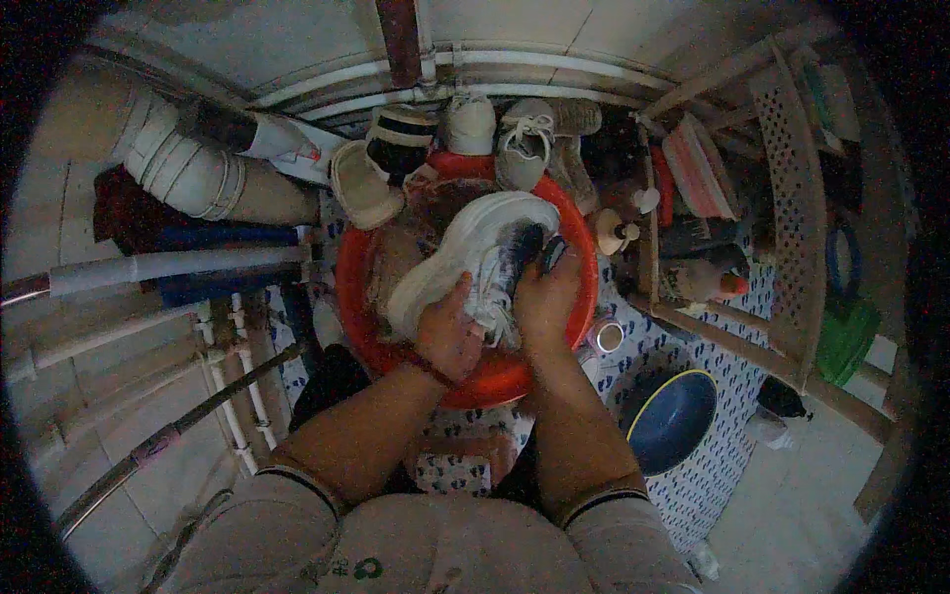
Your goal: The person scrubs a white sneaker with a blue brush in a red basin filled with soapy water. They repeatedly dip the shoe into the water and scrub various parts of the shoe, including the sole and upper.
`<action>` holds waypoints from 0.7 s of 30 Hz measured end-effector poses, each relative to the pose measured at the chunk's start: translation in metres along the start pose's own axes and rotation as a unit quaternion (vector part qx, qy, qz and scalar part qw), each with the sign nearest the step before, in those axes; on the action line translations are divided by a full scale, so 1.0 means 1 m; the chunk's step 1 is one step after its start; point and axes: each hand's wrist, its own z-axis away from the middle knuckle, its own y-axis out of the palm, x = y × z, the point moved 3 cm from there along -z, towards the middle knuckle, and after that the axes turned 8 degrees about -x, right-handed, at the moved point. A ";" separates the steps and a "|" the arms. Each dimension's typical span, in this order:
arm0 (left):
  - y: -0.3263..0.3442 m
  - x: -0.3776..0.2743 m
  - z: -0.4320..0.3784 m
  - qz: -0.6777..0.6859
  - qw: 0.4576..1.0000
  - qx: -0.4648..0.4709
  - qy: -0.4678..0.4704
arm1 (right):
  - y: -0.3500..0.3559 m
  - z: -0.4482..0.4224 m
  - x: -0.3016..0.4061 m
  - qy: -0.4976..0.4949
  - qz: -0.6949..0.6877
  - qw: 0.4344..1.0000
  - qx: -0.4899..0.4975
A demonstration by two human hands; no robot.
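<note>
A wet white shoe [460, 252] is held over a red plastic basin [345, 297], its pale sole edge curving up and to the right. My left hand [449, 327] grips the shoe's lower left end, near its bunched laces [493, 319]. At the right side of the shoe my right hand [551, 297] is closed around what looks like a dark-bristled brush [523, 241]. Its bristles are against the upper, and the fingers hide most of its handle. Brownish, murky water [382, 260] shows inside the basin, left of the shoe.
Several shoes, among them a white laced sneaker [525, 145] and a cream shoe [365, 184], stand along the basin's far rim. A wooden rack [731, 334] is on the right. A dark blue bowl [675, 423] tilts on the footprint-patterned mat [712, 475]. Pipes [178, 267] run along the left.
</note>
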 end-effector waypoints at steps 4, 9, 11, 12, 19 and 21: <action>-0.007 -0.010 -0.034 0.497 0.821 0.026 -0.280 | 0.014 0.066 0.012 -0.181 0.137 0.973 0.029; 0.000 -0.020 -0.021 0.327 0.912 -0.056 -0.243 | -0.014 0.032 0.048 -0.206 0.099 0.973 0.034; 0.017 -0.006 -0.008 0.203 0.937 0.019 -0.284 | -0.014 0.009 0.032 -0.190 0.110 0.973 -0.065; 0.022 -0.001 -0.003 0.176 0.942 0.033 -0.284 | -0.013 0.001 0.022 -0.082 0.108 0.990 -0.036; -0.010 -0.028 -0.033 0.687 0.617 0.042 -0.380 | 0.003 0.069 0.027 -0.181 0.129 0.975 0.030; 0.007 -0.014 -0.019 0.614 0.690 -0.028 -0.382 | -0.011 0.047 0.040 -0.177 0.092 0.979 0.043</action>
